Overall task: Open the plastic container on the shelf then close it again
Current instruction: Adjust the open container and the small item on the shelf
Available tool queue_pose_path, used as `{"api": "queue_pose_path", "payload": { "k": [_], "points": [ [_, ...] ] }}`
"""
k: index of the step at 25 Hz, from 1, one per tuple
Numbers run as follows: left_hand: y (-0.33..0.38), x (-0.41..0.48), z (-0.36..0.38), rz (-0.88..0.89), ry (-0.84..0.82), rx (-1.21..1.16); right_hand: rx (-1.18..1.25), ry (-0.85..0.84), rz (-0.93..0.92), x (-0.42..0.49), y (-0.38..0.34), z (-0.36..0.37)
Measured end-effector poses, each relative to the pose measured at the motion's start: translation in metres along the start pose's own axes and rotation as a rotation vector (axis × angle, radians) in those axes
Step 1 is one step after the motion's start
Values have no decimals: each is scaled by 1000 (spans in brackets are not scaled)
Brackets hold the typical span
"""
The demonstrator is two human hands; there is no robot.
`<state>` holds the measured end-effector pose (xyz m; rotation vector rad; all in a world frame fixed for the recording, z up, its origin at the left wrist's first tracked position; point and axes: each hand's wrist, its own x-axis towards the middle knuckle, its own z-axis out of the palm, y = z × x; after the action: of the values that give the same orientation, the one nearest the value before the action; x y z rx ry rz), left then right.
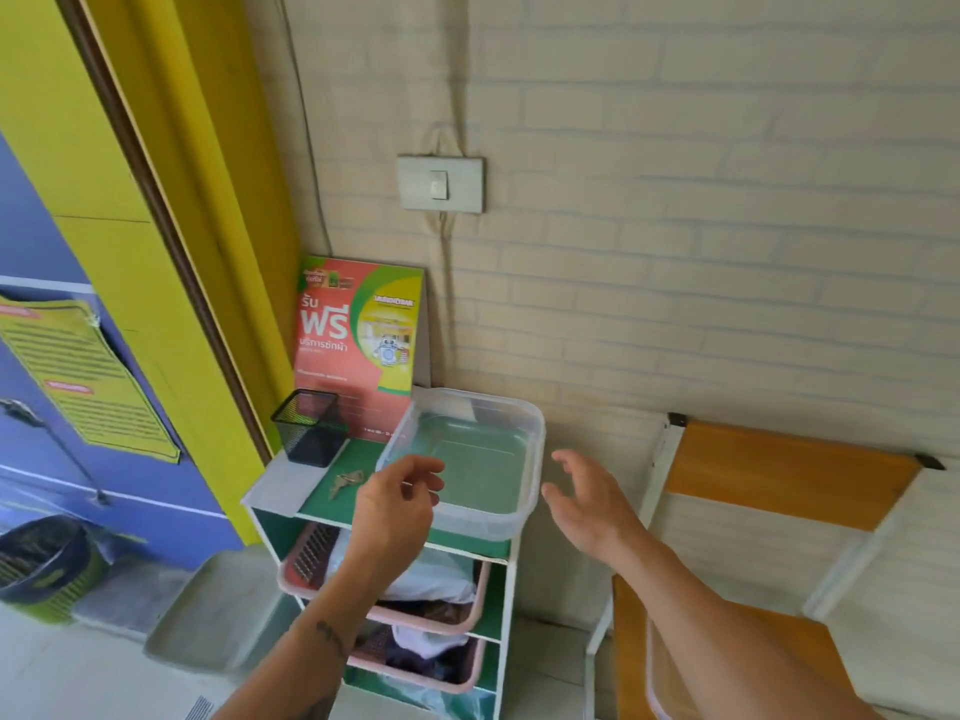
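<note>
A clear plastic container (498,407) stands without a lid on the top of a white and green shelf unit (275,491), and it looks empty. My left hand (395,511) hovers at its front left corner, fingers loosely curled and apart, holding nothing. My right hand (587,501) is just right of the container, palm facing it, fingers spread, not touching. A clear lid (652,678) lies on the wooden chair seat at the lower right, mostly hidden by my right arm.
On the shelf top are a black mesh cup (309,426), keys (345,483) and a red-green leaflet (358,345) leaning on the wall. Pink baskets (467,621) with cloth fill the lower shelves. A wooden chair (789,475) stands to the right, a bin (44,563) at the far left.
</note>
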<state>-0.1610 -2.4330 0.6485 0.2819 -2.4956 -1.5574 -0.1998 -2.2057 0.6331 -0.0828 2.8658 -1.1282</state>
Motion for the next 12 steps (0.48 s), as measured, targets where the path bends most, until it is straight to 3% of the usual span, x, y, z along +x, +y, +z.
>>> {"api": "queue_pose_path", "payload": {
  "k": [6,12],
  "points": [
    [-57,60,-58,-59,103,45,44,27,208,27,-26,44],
    [-113,116,-64,-48,-115,364,16,73,361,42,-29,61]
  ]
}}
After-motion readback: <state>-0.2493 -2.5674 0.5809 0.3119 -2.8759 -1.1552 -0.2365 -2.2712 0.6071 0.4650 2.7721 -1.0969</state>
